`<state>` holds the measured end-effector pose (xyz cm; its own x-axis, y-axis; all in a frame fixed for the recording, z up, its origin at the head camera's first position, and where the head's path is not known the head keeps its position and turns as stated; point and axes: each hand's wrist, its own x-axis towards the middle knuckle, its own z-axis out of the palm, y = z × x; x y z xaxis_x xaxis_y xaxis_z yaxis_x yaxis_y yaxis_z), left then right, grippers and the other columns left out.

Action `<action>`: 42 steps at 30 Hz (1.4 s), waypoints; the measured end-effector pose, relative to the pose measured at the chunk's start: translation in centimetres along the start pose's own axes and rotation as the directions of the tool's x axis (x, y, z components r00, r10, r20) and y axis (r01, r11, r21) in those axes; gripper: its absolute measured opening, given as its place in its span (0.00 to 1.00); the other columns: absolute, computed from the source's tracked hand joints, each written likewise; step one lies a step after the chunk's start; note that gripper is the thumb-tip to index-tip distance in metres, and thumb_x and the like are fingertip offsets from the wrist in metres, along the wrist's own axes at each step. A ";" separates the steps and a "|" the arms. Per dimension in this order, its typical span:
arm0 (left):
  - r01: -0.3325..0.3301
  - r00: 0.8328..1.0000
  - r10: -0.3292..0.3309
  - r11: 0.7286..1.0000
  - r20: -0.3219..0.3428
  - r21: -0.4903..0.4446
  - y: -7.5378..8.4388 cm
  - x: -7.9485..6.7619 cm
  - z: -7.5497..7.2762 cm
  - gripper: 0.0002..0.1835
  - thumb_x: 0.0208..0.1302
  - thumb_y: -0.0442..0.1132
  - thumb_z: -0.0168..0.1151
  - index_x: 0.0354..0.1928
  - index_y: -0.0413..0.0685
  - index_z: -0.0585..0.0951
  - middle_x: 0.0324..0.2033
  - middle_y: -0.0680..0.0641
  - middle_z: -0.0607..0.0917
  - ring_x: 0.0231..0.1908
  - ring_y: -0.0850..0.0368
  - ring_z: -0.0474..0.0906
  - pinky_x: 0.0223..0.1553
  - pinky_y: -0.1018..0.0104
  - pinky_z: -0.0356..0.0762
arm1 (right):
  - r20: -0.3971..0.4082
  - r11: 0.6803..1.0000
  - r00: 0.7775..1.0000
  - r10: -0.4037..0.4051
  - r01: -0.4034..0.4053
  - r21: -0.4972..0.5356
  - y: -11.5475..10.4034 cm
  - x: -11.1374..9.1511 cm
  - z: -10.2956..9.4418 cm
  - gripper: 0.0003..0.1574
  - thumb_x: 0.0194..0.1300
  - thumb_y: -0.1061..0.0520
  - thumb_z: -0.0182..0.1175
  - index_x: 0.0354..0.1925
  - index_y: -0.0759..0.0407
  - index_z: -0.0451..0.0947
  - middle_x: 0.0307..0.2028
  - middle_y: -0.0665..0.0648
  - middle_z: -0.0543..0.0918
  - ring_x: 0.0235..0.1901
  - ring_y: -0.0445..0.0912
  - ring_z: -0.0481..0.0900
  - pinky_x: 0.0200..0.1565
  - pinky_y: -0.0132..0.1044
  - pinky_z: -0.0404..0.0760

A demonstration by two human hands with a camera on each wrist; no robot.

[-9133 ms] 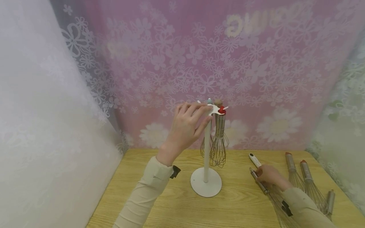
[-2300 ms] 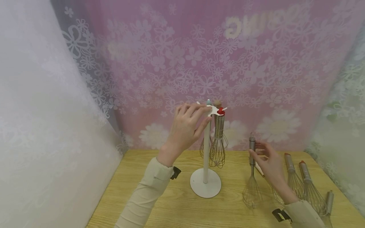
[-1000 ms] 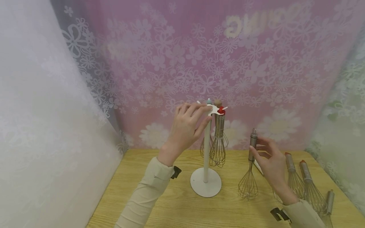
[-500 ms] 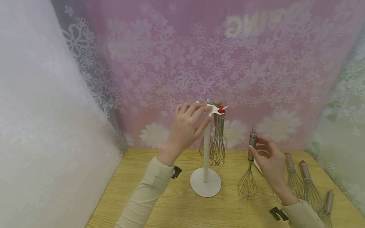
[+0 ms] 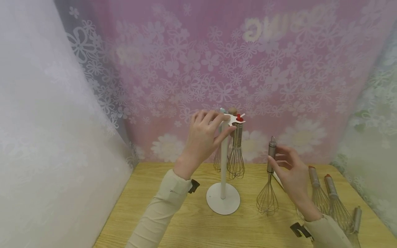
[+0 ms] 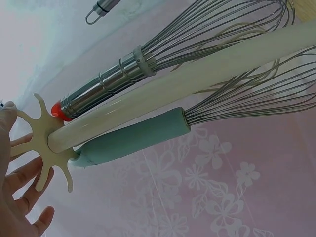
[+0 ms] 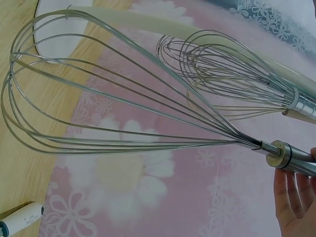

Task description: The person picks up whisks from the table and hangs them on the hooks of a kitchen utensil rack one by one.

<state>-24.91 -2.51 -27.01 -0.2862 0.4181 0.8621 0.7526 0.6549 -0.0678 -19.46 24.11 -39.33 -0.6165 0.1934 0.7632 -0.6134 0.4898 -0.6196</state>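
My left hand (image 5: 203,136) grips the hooked top of a white stand (image 5: 223,165), fingers over it and thumb near the hook edge. Whisks hang from its hooks: a steel-handled whisk with a red top (image 5: 237,137), a green-handled whisk (image 6: 133,140) and a brown-topped whisk (image 5: 232,111). In the right wrist view, wire loops of the hanging whisks overlap. To the right of the stand, my right hand (image 5: 289,175) pinches the steel handle of a balloon whisk (image 5: 271,156) between thumb and fingers. That whisk hangs upright, wires down, hanging ring on top.
On the wooden table (image 5: 186,227) at right lie a white-handled whisk (image 5: 278,181), two red-tipped whisks (image 5: 314,175) and a smaller steel-handled utensil (image 5: 357,218). The stand's round base (image 5: 223,206) sits mid-table. A flowered curtain (image 5: 211,79) rises behind.
Over nine seconds, the right hand has picked the balloon whisk off the table and brought it upright. Lately it shifts slightly left. The stand's top has turned a little, its whisks moving left.
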 end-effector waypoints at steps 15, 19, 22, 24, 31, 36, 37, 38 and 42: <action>0.004 1.000 -0.004 1.000 -0.008 0.001 0.1 0.1 0.1 0.17 0.66 0.54 0.68 0.48 0.52 0.85 0.41 0.52 0.84 0.43 0.53 0.75 0.53 0.56 0.71 | 0.013 0.998 0.998 -0.065 0.065 0.025 -1.1 0.9 0.4 0.32 0.53 0.78 0.70 0.57 0.68 0.79 0.45 0.39 0.82 0.38 0.29 0.81 0.39 0.17 0.79; 0.000 1.000 0.000 1.000 -0.007 -0.001 0.1 -0.1 0.1 0.17 0.67 0.54 0.67 0.49 0.52 0.85 0.42 0.51 0.84 0.44 0.52 0.75 0.54 0.57 0.70 | 0.010 0.998 0.998 -0.064 0.064 0.019 -1.2 1.0 0.5 0.33 0.52 0.78 0.70 0.57 0.68 0.79 0.45 0.41 0.82 0.38 0.29 0.81 0.38 0.18 0.79; -0.006 1.000 0.006 1.000 -0.006 0.012 0.2 -0.2 0.0 0.16 0.69 0.53 0.65 0.50 0.52 0.85 0.43 0.51 0.84 0.45 0.52 0.75 0.53 0.56 0.70 | 0.001 0.998 0.998 -0.056 0.056 0.020 -1.2 1.1 0.6 0.32 0.52 0.78 0.71 0.57 0.68 0.79 0.44 0.42 0.83 0.37 0.29 0.81 0.38 0.17 0.79; -0.010 1.000 0.010 1.000 -0.008 0.022 0.2 -0.3 -0.1 0.16 0.69 0.53 0.65 0.50 0.52 0.85 0.43 0.51 0.84 0.46 0.52 0.75 0.53 0.56 0.70 | -0.001 0.999 0.999 -0.049 0.049 0.021 -1.2 1.1 0.7 0.32 0.52 0.78 0.71 0.56 0.69 0.79 0.44 0.42 0.83 0.36 0.29 0.81 0.38 0.17 0.79; -0.011 1.000 0.011 1.000 0.001 0.019 0.2 -0.3 -0.1 0.15 0.71 0.52 0.63 0.50 0.51 0.85 0.45 0.51 0.85 0.50 0.52 0.78 0.59 0.57 0.70 | 0.013 0.999 0.999 -0.052 0.052 0.007 -1.8 1.3 0.8 0.32 0.53 0.78 0.70 0.56 0.69 0.78 0.44 0.41 0.82 0.37 0.28 0.81 0.38 0.16 0.79; 0.000 1.000 0.000 1.000 0.015 0.003 0.3 -0.4 -0.1 0.15 0.72 0.51 0.63 0.50 0.50 0.85 0.45 0.50 0.84 0.52 0.52 0.80 0.63 0.56 0.70 | 0.018 0.999 0.999 -0.043 0.043 0.020 -2.5 1.5 1.0 0.31 0.53 0.77 0.71 0.57 0.67 0.79 0.43 0.38 0.82 0.36 0.28 0.81 0.39 0.17 0.79; 0.002 1.000 -0.002 1.000 0.016 0.000 0.3 -0.4 -0.1 0.15 0.72 0.51 0.63 0.50 0.50 0.85 0.45 0.50 0.84 0.52 0.52 0.80 0.63 0.56 0.70 | 0.019 0.999 0.999 -0.045 0.045 0.023 -2.6 1.5 1.1 0.32 0.53 0.77 0.71 0.57 0.67 0.79 0.44 0.38 0.82 0.36 0.28 0.81 0.39 0.17 0.79; 0.003 1.000 -0.003 1.000 0.017 0.000 0.3 -0.4 -0.1 0.15 0.72 0.51 0.63 0.50 0.51 0.85 0.45 0.50 0.84 0.52 0.52 0.80 0.63 0.56 0.70 | 0.019 0.999 0.999 -0.047 0.046 0.028 -2.7 1.5 1.1 0.32 0.53 0.77 0.71 0.57 0.68 0.79 0.44 0.38 0.82 0.36 0.28 0.81 0.39 0.17 0.79; 0.004 1.000 -0.004 1.000 0.018 0.000 0.3 -0.3 -0.1 0.15 0.71 0.52 0.63 0.50 0.52 0.85 0.45 0.51 0.84 0.51 0.53 0.80 0.62 0.55 0.70 | 0.027 0.998 0.999 -0.038 0.036 0.055 -3.1 1.6 1.4 0.32 0.53 0.78 0.70 0.57 0.68 0.79 0.43 0.38 0.82 0.36 0.29 0.81 0.39 0.18 0.80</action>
<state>-24.57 -2.52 -27.29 -0.2992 0.4268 0.8534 0.7516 0.6564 -0.0648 -19.26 21.72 -36.42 -0.6059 0.1517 0.7810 -0.6617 0.4488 -0.6006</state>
